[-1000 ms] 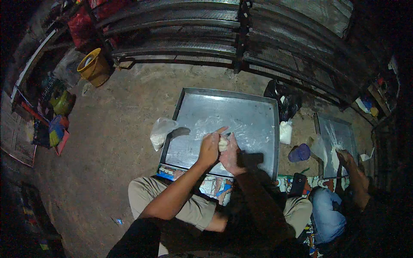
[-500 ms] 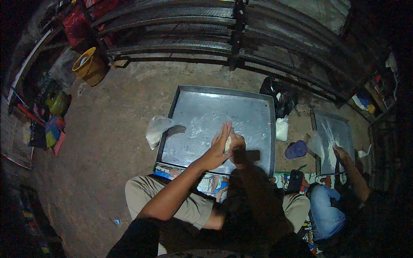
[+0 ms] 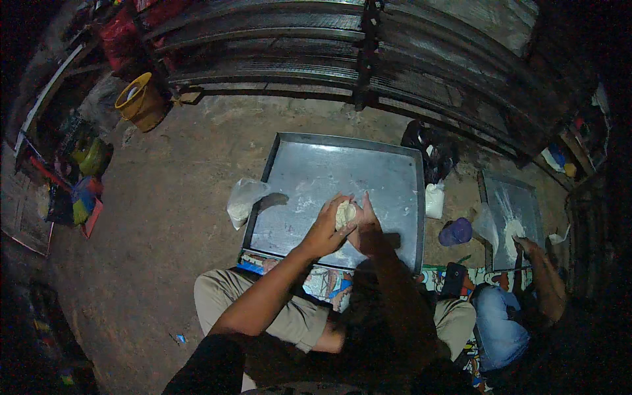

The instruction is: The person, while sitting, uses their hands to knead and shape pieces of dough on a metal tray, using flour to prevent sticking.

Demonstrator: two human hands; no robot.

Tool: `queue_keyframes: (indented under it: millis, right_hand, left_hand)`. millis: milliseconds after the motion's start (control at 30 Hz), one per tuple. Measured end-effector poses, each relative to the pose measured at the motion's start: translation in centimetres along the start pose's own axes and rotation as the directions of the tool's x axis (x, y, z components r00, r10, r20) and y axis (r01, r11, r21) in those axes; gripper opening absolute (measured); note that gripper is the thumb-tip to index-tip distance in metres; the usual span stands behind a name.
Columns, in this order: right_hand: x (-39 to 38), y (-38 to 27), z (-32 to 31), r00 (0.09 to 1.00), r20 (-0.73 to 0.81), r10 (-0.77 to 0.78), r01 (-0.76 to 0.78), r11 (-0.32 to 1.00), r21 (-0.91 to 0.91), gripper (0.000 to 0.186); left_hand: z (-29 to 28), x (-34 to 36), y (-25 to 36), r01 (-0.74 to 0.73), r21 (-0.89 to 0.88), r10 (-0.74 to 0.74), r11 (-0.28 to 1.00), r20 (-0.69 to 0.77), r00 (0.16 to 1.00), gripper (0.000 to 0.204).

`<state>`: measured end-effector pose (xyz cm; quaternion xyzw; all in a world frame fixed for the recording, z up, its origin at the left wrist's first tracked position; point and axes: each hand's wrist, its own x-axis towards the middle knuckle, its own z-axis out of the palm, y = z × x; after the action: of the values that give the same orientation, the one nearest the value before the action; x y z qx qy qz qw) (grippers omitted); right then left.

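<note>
A pale lump of dough (image 3: 345,214) is cupped between my two hands, above a large metal tray (image 3: 309,161) smeared with white powder. My left hand (image 3: 324,230) curves round the dough's left side, its fingertips at the far edge. Against the right side presses my right hand (image 3: 367,229), with fingers raised and the thumb side toward the dough. Part of the lump is covered by my fingers and palms. Left of the tray, a clear plastic bag (image 3: 242,203) with white contents leans on the rim.
Right of the tray are a white bag (image 3: 434,200), a black plastic bag (image 3: 434,158), a purple container (image 3: 455,232) and a phone (image 3: 454,280). Another person's hand (image 3: 528,246) touches white powder on a second tray (image 3: 503,191). Beyond are a rack (image 3: 263,52) and yellow bucket (image 3: 143,105).
My hands have gone from pressed together around the dough to parted more at the top, so more of the lump shows. The other person's hand has moved slightly nearer on its tray.
</note>
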<state>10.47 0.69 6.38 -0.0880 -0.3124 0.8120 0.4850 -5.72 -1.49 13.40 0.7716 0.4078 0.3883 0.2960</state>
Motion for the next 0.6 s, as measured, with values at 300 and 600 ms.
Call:
queue_keyframes:
  millis: [300, 600]
  right_hand:
    - [0.9, 3.2, -0.7, 0.818, -0.348, -0.458, -0.271, 0.226, -0.936, 0.063]
    - [1.4, 2.3, 3.3, 0.829, -0.244, -0.503, -0.047, 0.372, -0.927, 0.056]
  left_hand:
    - [2.3, 0.4, 1.9, 0.188, -0.348, -0.301, 0.918, -0.304, 0.904, 0.031]
    - [0.9, 0.5, 0.7, 0.285, -0.629, -0.493, 0.723, -0.181, 0.851, 0.026]
